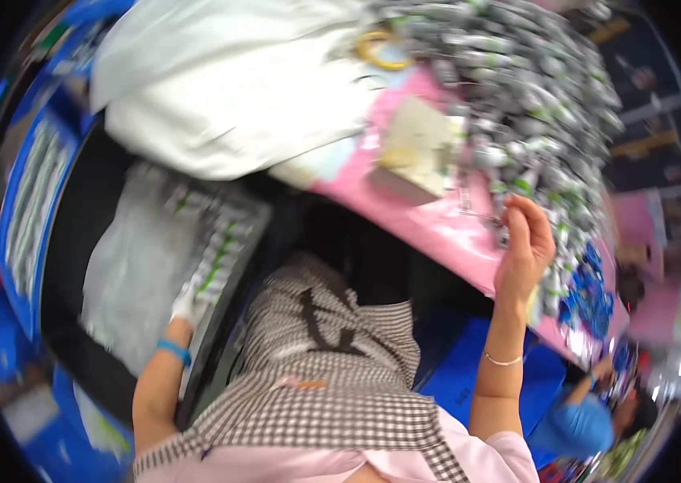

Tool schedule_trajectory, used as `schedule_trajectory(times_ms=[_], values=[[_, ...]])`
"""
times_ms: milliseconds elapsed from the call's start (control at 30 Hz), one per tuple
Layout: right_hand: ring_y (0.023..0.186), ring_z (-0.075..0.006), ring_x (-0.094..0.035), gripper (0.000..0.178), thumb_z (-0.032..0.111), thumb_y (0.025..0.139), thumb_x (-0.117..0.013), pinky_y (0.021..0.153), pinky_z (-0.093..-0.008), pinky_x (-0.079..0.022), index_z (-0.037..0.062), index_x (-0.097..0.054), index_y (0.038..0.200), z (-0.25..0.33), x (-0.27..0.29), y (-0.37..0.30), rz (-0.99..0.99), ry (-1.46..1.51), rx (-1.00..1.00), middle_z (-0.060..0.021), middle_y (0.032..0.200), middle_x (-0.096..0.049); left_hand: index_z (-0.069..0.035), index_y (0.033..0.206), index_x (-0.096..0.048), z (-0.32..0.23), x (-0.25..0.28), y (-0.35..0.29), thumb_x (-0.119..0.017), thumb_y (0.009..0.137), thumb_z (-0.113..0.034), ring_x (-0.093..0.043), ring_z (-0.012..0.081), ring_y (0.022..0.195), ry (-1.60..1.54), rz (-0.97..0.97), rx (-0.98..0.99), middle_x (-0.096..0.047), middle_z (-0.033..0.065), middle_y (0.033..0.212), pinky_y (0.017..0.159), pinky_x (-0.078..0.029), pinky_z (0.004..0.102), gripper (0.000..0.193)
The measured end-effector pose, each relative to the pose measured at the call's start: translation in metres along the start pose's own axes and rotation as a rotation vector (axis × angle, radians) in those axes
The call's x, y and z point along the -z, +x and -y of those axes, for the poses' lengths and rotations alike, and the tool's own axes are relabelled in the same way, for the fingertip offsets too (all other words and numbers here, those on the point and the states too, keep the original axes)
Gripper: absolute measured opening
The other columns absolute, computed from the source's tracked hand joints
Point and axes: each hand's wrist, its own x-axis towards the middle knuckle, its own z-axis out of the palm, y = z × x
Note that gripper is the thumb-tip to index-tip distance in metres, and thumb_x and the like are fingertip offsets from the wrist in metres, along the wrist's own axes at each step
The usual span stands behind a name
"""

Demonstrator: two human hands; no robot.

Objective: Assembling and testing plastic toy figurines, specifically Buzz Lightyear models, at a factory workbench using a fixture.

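Note:
My left hand (186,308), in a white glove or covering, reaches to the edge of a tray (253,229) at the left. Along that side of the tray lie rows of small silver-and-green parts (223,253), next to a grey-white plastic sheet (135,274). Blur hides the left fingers. Over the pink table cover (421,229), my bare right hand (527,241) is raised with curled fingers, its fingertips close together. What they hold, if anything, cannot be made out. Just beyond it spreads a big heap of silver-grey parts with green marks (517,88).
A pale box-shaped block (417,153) and a yellow ring (383,51) sit on the table. White sheeting (235,97) covers its far left. Blue parts (590,298) lie at the right. Blue crates (30,217) stand at the left. A person in blue (574,423) is at lower right.

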Motion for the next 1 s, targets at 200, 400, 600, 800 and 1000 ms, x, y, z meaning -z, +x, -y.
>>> schedule_trajectory(times_ms=[200,400,600,800,1000], values=[[0.08,-0.014,-0.059,0.022,0.003,0.084,-0.059,0.074,-0.0253,-0.046,0.0036,-0.064,0.105,0.006,0.026,0.048,-0.012,-0.404,0.065,-0.0065,0.091,-0.065,0.007,0.11,-0.058,-0.019,-0.056,-0.012,-0.051,0.088,-0.049,-0.061,0.0331,0.091,1.441,-0.593,0.073,-0.063,0.0209,0.101,0.08,-0.048,0.0435,0.06],[0.09,-0.0318,-0.055,0.033,0.004,0.071,-0.064,0.072,-0.0398,-0.044,0.0139,-0.065,0.103,-0.033,0.004,0.077,0.138,-1.348,0.43,-0.0101,0.098,-0.054,0.006,0.096,-0.063,-0.066,-0.12,-0.038,-0.053,0.085,-0.048,-0.059,0.0433,0.089,2.228,-0.468,-0.166,-0.061,0.0301,0.092,0.08,-0.046,0.0419,0.056],[0.093,-0.0269,-0.055,0.033,0.008,0.065,-0.074,0.077,-0.037,-0.044,0.012,-0.066,0.097,-0.01,0.014,0.09,-0.004,-0.846,0.482,-0.007,0.104,-0.052,-0.005,0.091,-0.063,-0.04,-0.387,-0.125,-0.056,0.09,-0.015,-0.044,0.0041,0.052,1.093,0.032,-0.774,-0.05,-0.003,0.063,0.046,-0.037,0.0184,0.013],[0.091,-0.0238,-0.056,0.044,0.009,0.063,-0.078,0.08,-0.0333,-0.045,0.0055,-0.064,0.104,0.04,-0.012,0.086,0.19,-0.553,0.569,-0.0099,0.1,-0.059,0.002,0.126,-0.044,0.077,-0.551,-0.133,-0.065,0.082,-0.009,-0.053,0.0172,0.11,0.786,0.884,-0.697,-0.055,0.0108,0.117,0.095,-0.041,0.0278,0.05],[0.087,-0.0203,-0.058,0.049,0.011,0.073,-0.073,0.078,-0.0313,-0.047,0.0054,-0.056,0.119,0.059,0.005,0.034,0.285,-0.408,0.519,-0.0083,0.108,-0.06,-0.004,0.115,-0.048,0.084,-0.573,-0.135,-0.061,0.089,-0.019,-0.06,0.0231,0.097,0.147,0.897,-0.133,-0.058,0.0096,0.105,0.087,-0.05,0.0369,0.033]])
